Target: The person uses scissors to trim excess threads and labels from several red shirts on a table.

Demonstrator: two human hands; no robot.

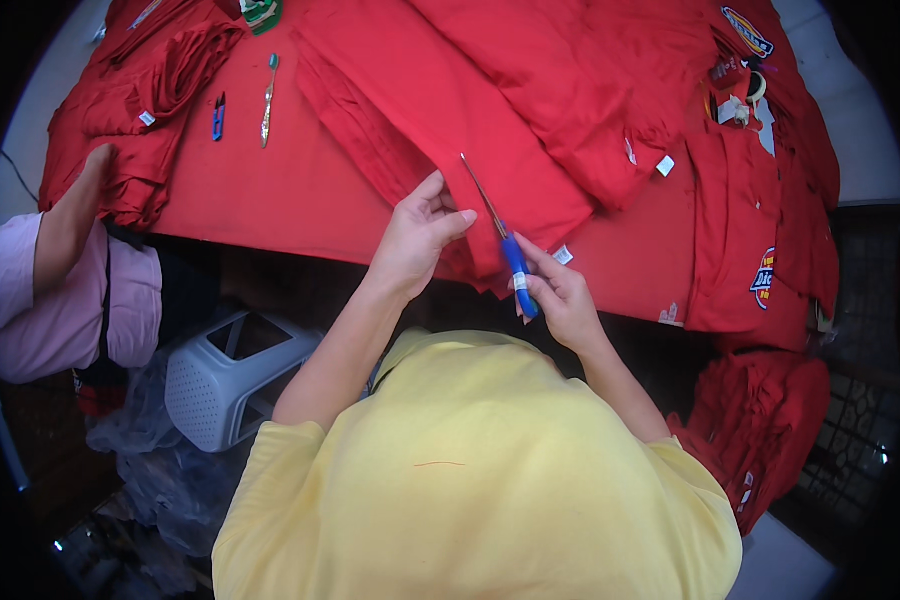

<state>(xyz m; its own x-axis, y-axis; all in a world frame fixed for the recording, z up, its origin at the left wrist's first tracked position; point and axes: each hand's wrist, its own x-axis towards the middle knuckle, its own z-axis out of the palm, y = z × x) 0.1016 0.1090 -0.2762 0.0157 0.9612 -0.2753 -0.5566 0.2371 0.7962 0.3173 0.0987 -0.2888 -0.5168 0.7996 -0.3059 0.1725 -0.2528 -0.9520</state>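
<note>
A folded red garment (pixel 490 120) lies in front of me, its near end reaching over the table edge. My left hand (pixel 415 235) is at its left edge, thumb over the cloth and fingers curled, pinching the edge; part of the fingers is hidden. My right hand (pixel 562 295) grips a blue-handled pointed tool (pixel 517 262) with a long thin metal shaft or blade. Its tip points up and left over the garment. Whether it is scissors or an awl I cannot tell. A small white label (pixel 563 255) shows beside the right hand.
On the red-covered table (pixel 260 190) lie small blue snips (pixel 218 117) and a toothbrush (pixel 268 100). Red garments (pixel 735 220) are heaped at right, with a tape roll (pixel 757 86). Another person's arm (pixel 70 215) reaches in from the left. A grey plastic stool (pixel 235 375) stands below.
</note>
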